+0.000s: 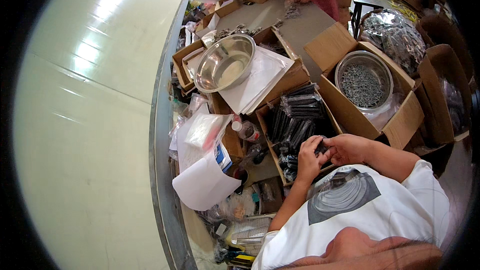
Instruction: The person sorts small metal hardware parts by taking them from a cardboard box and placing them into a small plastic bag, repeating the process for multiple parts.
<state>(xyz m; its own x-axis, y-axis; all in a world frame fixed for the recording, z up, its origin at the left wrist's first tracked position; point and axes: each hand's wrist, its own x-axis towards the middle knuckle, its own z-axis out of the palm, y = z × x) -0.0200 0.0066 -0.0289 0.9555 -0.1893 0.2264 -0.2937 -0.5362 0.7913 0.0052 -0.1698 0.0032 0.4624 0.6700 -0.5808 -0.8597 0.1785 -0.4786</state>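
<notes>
The left grip [310,156] and right grip [346,149] pinch a small dark piece [325,143] over the carton's [329,115] near right corner. Mostly hidden, it seems light, perhaps slippery; fingertips at its edges should suit.

Dark lettering [345,169] runs across the chest of the white shirt [402,200], just above its grey printed picture [344,196], and is partly lost in the folds. Marks on the bottle [247,131], red among them, and pale ones on the apron [324,1] are too small to read.
</notes>
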